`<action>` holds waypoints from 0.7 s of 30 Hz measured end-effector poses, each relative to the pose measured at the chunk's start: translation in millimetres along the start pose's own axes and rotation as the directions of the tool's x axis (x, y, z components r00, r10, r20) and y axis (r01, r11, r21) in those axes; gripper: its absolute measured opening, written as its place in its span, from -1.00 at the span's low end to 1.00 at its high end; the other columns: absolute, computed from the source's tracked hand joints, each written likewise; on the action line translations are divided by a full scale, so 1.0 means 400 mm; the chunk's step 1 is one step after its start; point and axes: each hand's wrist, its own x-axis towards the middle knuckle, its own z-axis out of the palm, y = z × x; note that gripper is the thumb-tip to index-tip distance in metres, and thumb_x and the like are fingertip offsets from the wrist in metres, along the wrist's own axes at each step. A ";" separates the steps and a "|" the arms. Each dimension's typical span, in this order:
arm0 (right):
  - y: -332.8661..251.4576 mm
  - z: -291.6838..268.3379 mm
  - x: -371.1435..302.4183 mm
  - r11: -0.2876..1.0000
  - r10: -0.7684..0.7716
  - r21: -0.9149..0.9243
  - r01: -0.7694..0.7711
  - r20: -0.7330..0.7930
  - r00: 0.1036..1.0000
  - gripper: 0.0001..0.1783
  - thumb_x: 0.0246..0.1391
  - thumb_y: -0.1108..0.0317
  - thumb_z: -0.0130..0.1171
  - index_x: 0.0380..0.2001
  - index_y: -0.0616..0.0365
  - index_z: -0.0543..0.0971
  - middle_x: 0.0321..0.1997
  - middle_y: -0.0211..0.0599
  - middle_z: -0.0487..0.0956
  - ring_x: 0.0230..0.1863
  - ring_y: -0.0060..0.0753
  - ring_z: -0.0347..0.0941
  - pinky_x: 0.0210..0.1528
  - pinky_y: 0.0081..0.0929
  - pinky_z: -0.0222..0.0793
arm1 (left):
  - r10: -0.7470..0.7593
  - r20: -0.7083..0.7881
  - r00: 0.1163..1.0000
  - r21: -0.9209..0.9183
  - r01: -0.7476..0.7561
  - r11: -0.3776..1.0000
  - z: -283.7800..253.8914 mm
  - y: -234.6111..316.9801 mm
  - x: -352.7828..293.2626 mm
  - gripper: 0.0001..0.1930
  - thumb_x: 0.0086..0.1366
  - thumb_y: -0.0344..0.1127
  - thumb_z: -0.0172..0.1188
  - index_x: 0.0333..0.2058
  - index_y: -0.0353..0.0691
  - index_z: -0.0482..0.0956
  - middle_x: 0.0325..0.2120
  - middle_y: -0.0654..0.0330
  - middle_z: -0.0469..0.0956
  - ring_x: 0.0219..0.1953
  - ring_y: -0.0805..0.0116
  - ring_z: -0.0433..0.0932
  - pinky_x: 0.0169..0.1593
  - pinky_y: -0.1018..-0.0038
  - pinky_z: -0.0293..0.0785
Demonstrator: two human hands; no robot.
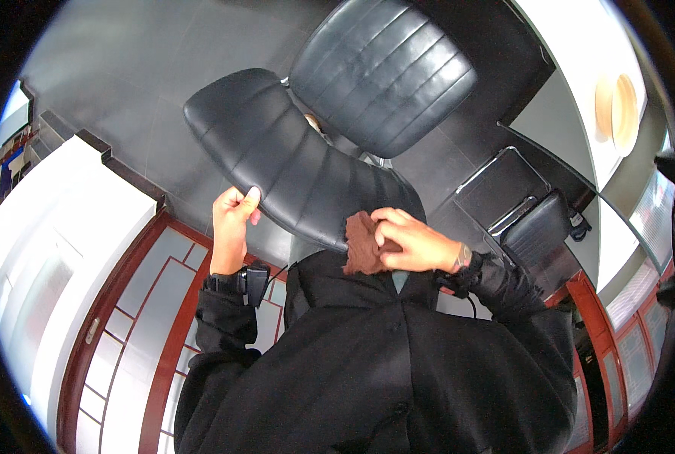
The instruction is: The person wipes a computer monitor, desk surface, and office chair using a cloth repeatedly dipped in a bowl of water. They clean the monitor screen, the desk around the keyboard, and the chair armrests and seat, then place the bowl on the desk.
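In front of me stands a black padded chair, its ribbed backrest nearest to my body and its ribbed seat beyond. My left hand grips the near left edge of the backrest, thumb on top and fingers curled round the rim. A crumpled brown cloth is held in my right hand against the near right part of the backrest. The fingers of that hand are bent over the cloth. Part of the chair's metal frame shows between seat and backrest.
At the right are a white counter with a round pale wooden object on it, and another black chair with a chrome frame. A red-framed door stands at the lower left, beside a white wall. Dark grey tiles cover the floor.
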 end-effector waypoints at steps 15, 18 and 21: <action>0.460 -0.059 0.027 0.825 0.212 -0.513 -0.239 -0.112 0.971 -0.71 -0.04 0.33 0.03 -0.18 0.09 0.42 -0.22 0.05 0.44 -0.16 0.19 0.39 -0.12 -0.04 0.34 | 0.121 -0.582 0.804 -0.223 -0.301 0.927 0.244 -0.181 -0.173 -0.79 0.39 -0.22 -0.09 -0.11 -0.20 0.31 -0.37 0.29 0.42 -0.42 0.59 0.41 -0.37 0.64 0.37; 0.565 -0.127 -0.035 0.664 0.511 -0.642 -0.383 0.017 0.859 -0.60 -0.05 0.20 0.05 -0.06 -0.07 0.46 -0.08 0.11 0.44 -0.11 0.23 0.43 -0.07 -0.04 0.38 | 0.040 -0.618 0.785 -0.283 -0.270 0.920 0.357 -0.238 -0.251 -0.76 0.37 -0.24 -0.06 -0.08 -0.23 0.30 -0.35 0.28 0.42 -0.41 0.59 0.41 -0.36 0.65 0.37; 0.595 -0.178 -0.064 0.584 0.563 -0.641 -0.498 -0.123 0.817 -0.61 -0.06 0.26 0.03 -0.08 -0.08 0.50 -0.06 0.14 0.45 -0.09 0.22 0.43 -0.04 -0.06 0.37 | -0.043 -0.615 0.787 -0.262 -0.153 0.953 0.445 -0.287 -0.324 -0.79 0.36 -0.27 -0.06 -0.11 -0.24 0.36 -0.29 0.27 0.40 -0.37 0.54 0.41 -0.35 0.60 0.39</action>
